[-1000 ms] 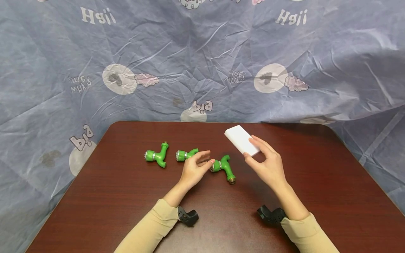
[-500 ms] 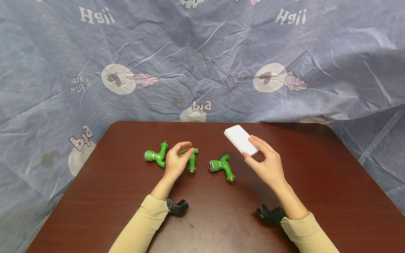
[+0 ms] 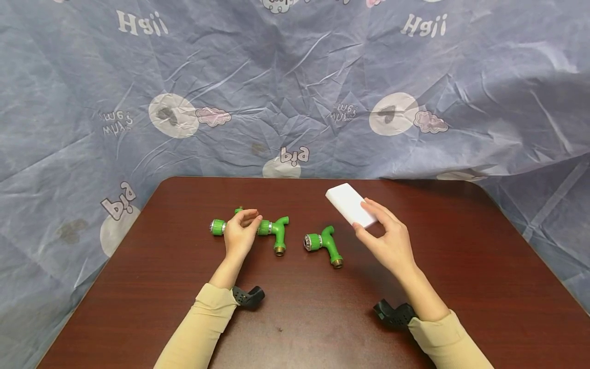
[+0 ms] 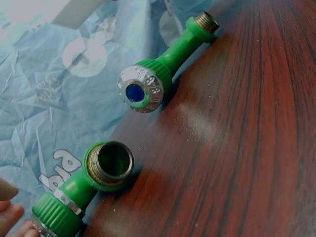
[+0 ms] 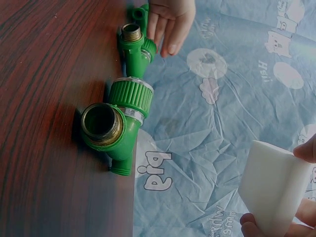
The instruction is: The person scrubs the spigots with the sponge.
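In the head view my right hand holds a white rectangular block up over the table, thumb on one side and fingers on the other. The right wrist view shows the same block at its lower right. My left hand hovers with loosely bent fingers and nothing in them, partly hiding the left green tap. Just right of it lies the middle green tap, its brass threaded end toward me. A third green tap lies between the two hands, nearest the right one.
The dark red wooden table ends at a far edge, behind which a grey-blue printed cloth hangs. A black wrist mount sits on the left wrist, another mount on the right.
My left hand has moved leftward from beside the right tap, past the middle tap, to the left one, uncovering the middle tap. The right hand and white block have barely moved.
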Motion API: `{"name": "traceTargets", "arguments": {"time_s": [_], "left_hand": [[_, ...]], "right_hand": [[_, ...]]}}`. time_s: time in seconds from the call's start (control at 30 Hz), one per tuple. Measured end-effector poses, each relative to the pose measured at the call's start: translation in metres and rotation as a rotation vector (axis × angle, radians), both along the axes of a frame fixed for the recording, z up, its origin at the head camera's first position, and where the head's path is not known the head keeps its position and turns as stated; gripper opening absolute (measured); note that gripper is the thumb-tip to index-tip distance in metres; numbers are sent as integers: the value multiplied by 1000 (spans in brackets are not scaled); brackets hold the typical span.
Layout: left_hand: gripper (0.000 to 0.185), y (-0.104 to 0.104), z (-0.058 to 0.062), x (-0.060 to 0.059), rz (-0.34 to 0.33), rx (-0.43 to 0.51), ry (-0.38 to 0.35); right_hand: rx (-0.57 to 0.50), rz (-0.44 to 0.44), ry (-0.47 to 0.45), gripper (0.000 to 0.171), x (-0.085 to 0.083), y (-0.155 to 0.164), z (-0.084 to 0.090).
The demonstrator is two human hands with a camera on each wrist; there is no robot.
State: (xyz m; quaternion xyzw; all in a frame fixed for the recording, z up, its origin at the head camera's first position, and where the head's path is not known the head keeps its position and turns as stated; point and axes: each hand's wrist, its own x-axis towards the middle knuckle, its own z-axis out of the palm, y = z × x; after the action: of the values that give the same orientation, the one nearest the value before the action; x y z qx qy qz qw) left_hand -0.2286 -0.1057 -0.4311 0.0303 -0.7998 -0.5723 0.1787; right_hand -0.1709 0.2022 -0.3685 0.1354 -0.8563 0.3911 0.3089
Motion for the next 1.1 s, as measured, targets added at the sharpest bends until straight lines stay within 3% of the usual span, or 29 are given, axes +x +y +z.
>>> {"name": "traceTargets", "arguments": {"time_s": [0.13,0.33,0.5,0.7,0.8,1.1], "left_hand": [[32,-4,-1,0,-39,-64,-88],[42,-9,2,0,-174,-168,-179],[51,-13,3,-1,-245,-274,-194],[53,-13,3,-1,-273,-335,-187],[52,-14,3,-2,-274,-309,-183],[50,-11,5,0,-287,-67,-121]], "right_hand": [[-9,13,11,42,0,0,-2],[-6,18,14,41,0,0,-2],[2,7,-14,43,0,0,-1],[0,15,-14,44,1,0,-2],[-4,19,-15,44,1,0,-2],[-3,17,-19,43,2,-1,0]]}}
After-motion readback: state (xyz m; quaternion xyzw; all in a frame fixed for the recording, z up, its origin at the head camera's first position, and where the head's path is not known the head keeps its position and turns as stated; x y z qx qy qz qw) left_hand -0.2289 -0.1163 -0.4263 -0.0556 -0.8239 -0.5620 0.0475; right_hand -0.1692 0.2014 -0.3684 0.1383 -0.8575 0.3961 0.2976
